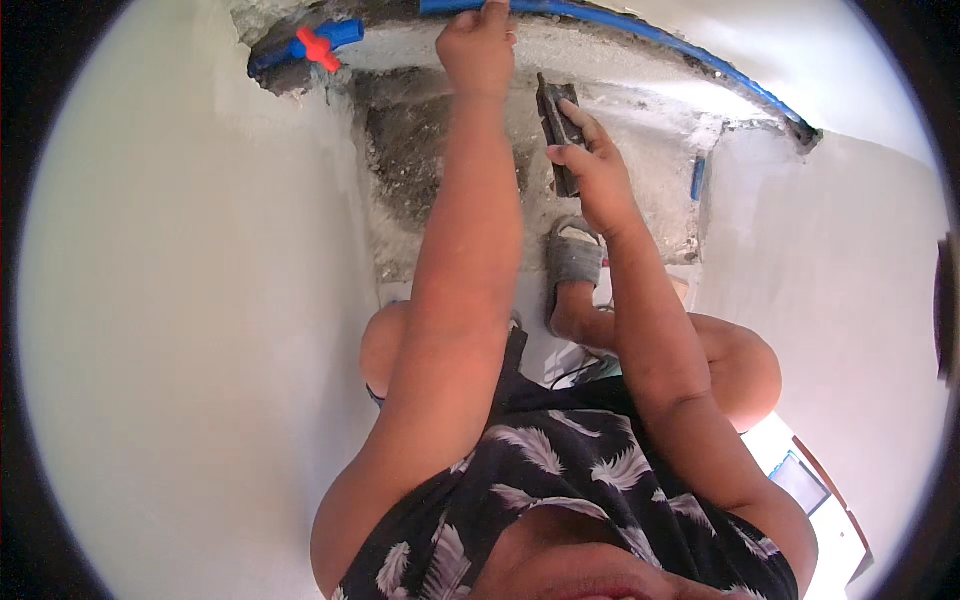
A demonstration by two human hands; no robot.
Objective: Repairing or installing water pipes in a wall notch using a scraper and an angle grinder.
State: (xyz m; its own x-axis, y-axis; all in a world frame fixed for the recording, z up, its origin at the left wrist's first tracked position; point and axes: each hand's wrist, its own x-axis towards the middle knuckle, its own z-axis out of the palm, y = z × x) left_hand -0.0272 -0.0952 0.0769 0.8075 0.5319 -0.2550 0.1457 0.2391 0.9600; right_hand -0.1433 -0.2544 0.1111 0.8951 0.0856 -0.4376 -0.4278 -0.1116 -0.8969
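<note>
Reaching up to the top edge of the view, the left grip (477, 55) has its fingertips partly cut off and curled out of sight beside the blue pipe (640, 27), whose left end is also cropped there. Whether these fingers clasp the pipe or merely touch it cannot be told. The exact kind of the dark, elongated tool (556, 150) is hard to make out. The left forearm extends almost straight upward, its hand loosely fisted; the right forearm slants up and inward. The right grip (592, 165) is closed on the tool, thumb and fingers pressed to its near side. The tool lies just left of the right palm, below the pipe; the pipe runs from the left fingertips rightward along a broken wall groove, away from a blue valve with a red handle (318, 48).
</note>
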